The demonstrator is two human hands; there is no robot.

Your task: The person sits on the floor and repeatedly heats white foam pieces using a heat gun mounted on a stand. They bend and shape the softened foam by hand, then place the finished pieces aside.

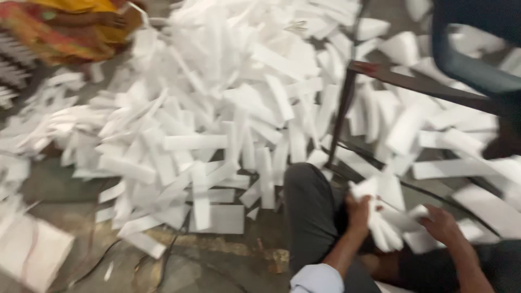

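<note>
Above the person's lap, a bundle of white foam strips (386, 217) sits gripped by the left hand (359, 210), the right hand (442, 223) closing on its other end; beyond, a foam-strip heap (228, 103) surrounds a dark metal frame (347, 103).

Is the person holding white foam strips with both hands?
Yes, the left hand and right hand grip a bundle of white strips.
</note>
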